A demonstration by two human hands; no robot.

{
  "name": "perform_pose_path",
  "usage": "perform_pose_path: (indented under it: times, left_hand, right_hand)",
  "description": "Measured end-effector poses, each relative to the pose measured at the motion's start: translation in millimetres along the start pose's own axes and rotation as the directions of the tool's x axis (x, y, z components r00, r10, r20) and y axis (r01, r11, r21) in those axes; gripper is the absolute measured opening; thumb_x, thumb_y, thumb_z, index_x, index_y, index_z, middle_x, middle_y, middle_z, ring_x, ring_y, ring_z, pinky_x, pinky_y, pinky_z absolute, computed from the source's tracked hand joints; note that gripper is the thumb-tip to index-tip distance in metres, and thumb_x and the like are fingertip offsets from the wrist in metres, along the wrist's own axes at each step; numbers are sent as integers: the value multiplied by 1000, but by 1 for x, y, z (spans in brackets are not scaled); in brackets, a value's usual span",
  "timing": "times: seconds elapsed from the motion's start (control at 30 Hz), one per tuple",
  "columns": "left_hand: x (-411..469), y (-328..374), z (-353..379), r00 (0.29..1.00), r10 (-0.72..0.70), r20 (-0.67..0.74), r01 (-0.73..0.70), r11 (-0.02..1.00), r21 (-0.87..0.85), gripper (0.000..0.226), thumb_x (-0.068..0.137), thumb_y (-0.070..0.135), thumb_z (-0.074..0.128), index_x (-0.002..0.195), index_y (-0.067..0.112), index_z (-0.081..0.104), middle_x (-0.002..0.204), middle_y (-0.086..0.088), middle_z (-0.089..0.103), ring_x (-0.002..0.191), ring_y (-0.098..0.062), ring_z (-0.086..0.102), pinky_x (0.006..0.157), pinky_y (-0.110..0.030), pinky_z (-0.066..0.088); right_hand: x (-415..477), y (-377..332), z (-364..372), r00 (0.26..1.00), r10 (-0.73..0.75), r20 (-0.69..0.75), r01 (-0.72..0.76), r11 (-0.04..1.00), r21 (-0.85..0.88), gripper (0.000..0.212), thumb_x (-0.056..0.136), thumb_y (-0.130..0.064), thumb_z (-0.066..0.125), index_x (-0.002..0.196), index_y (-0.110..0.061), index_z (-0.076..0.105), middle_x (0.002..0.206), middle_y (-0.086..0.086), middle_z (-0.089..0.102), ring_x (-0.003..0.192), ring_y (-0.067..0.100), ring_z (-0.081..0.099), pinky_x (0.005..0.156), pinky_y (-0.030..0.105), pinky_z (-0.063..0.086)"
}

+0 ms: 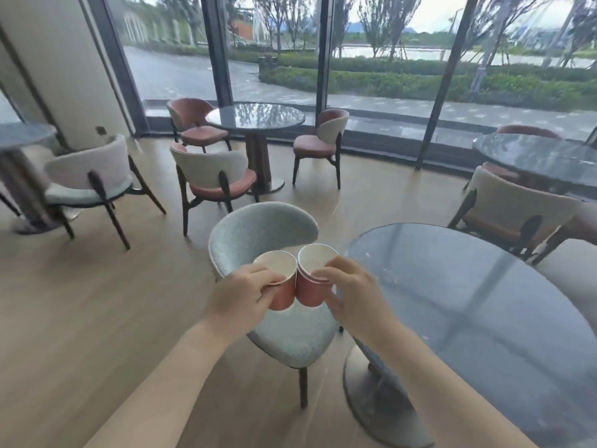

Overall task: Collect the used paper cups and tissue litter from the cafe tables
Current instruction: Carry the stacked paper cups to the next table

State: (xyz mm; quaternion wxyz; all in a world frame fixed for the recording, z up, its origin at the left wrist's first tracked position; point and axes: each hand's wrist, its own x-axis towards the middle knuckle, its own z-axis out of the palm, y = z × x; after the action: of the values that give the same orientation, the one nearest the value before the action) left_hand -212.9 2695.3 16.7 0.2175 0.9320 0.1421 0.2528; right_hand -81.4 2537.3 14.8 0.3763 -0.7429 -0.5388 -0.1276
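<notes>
Head view shows the left hand [245, 294] gripping one red paper cup [284, 295] and the right hand [352, 292] gripping what looks like a nested pair [309, 291], sides touching above the grey chair [258, 227], probably aligned for stacking

Count by kind.

Hands: two, the left hand [239, 295] and the right hand [352, 292].

Red paper cups: one single cup [284, 294] and one nested stack [310, 291]. The stack shows extra rims, but how many cups it holds cannot be determined.

Round dark-topped tables: four.
- near table [452, 302]
- window table [255, 116]
- right table [542, 156]
- left table [19, 134]

Chairs: seven countable.
- grey-blue chair [265, 234]
- pale chair [87, 169]
- rear pink chair [193, 119]
- front pink chair [210, 171]
- side pink chair [326, 134]
- cream-backed chair [517, 202]
- far chair [526, 129]
</notes>
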Motion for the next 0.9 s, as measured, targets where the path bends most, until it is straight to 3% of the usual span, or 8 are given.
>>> perform_pose_path:
  times: [0.23,0.47,0.67,0.77,0.9]
  left_hand:
    - [-24,-62,-33,987,-162,-11,163,986,40,17,83,16,66,96,25,72,91,9,68,89,-16,62,74,-33,50]
    - [-30,-144,-62,960,-274,-53,277,958,79,14,81,15,68,92,23,72,89,9,69,87,-18,63,73,-36,52]
    - [22,-236,-69,942,-335,-35,336,938,81,16,83,10,65,92,21,73,89,5,68,88,-24,60,72,-33,50]
    - [49,-279,-80,936,-351,-21,351,930,112,15,83,12,64,92,21,72,89,6,68,87,-24,60,70,-29,48]
    - [72,-331,-102,914,-404,-32,404,904,140,14,84,15,64,92,24,72,89,9,67,87,-21,60,68,-33,51]
  right_hand:
    - [37,-23,69,993,-32,111,28,999,35,25,73,-1,69,90,-20,69,86,-2,61,79,24,59,59,27,46]
    - [85,-33,158,976,-91,199,71,992,106,23,75,-4,70,92,-21,69,86,-3,60,80,21,57,55,30,48]
    - [163,-30,241,961,-100,257,76,992,103,24,72,-2,74,90,-17,70,84,0,61,82,22,59,51,38,52]
    - [204,-26,278,947,-131,293,100,988,116,28,68,0,77,89,-18,70,81,-2,62,76,21,59,49,33,52]
    - [248,-27,332,943,-135,305,78,978,192,29,71,-4,74,92,-23,68,84,-6,60,76,18,58,53,28,50]
